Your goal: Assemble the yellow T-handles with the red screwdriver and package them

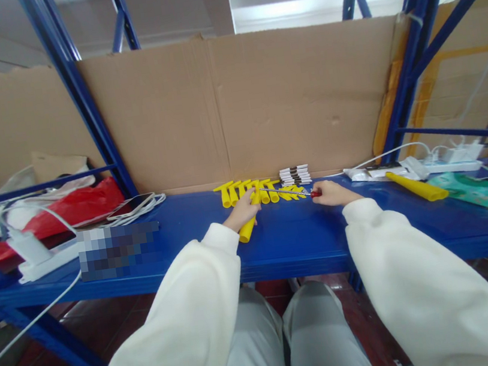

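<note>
My left hand (243,209) is closed around a yellow plastic tube (248,231), its wide end slanting down toward me. In my right hand (331,193) is a screwdriver (315,193) with a red handle. The thin metal shaft runs left, and its tip reaches the upper part of the yellow tube; whether it touches a screw there I cannot tell. Behind my left hand stands a row of several similar yellow pieces (226,197). Smaller yellow parts (290,194) lie under the shaft, in front of a stack of white sticks with dark bands (294,175).
On the blue shelf (201,237), a phone (130,205) with a white cable and a power strip (50,259) lie left, near a red bag (77,209). Right are another yellow tube (421,187), a green packet (472,190) and chargers (414,166). Cardboard (295,97) walls the back.
</note>
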Demonstrator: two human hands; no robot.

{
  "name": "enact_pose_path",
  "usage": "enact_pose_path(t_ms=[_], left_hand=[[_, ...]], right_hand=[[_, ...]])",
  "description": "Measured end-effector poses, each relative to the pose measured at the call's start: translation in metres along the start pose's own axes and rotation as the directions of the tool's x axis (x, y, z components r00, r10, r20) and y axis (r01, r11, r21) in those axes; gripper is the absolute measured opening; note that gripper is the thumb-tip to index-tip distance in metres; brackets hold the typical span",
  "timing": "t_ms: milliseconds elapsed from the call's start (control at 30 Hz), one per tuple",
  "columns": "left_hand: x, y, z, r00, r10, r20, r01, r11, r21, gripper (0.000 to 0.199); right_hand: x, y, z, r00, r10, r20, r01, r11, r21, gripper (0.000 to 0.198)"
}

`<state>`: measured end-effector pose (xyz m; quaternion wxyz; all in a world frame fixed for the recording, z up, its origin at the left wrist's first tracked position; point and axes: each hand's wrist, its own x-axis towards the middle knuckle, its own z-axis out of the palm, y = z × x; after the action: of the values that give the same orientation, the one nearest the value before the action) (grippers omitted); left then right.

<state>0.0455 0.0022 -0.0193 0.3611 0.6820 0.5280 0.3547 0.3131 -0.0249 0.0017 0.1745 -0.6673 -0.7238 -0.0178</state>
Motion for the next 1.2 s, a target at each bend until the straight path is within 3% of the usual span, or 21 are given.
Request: enact_pose_path(t_ms=[300,433,1200], left_hand=[[-0.0011,0.0018,-0.0007,1.000,-0.010,0.001,0.010,1.000,0.017,0.082],[-0.0022,0.0034,-0.0009,1.000,-0.007,-0.009,0.008,1.000,0.018,0.079],[-0.0036,0.0047,-0.0009,1.000,-0.012,0.014,0.012,1.000,0.004,0.086]], right_hand=[[0.0029,0.0053,0.0072,0.999,-0.040,-0.033,0.041,0.999,0.028,0.012],[0.0025,0.0046,0.0062,1.000,0.003,-0.008,-0.003,0.999,0.043,0.006],[0.0001,0.0044,0.0077,1.000,-0.004,-0.028,0.006,0.998,0.059,0.009]])
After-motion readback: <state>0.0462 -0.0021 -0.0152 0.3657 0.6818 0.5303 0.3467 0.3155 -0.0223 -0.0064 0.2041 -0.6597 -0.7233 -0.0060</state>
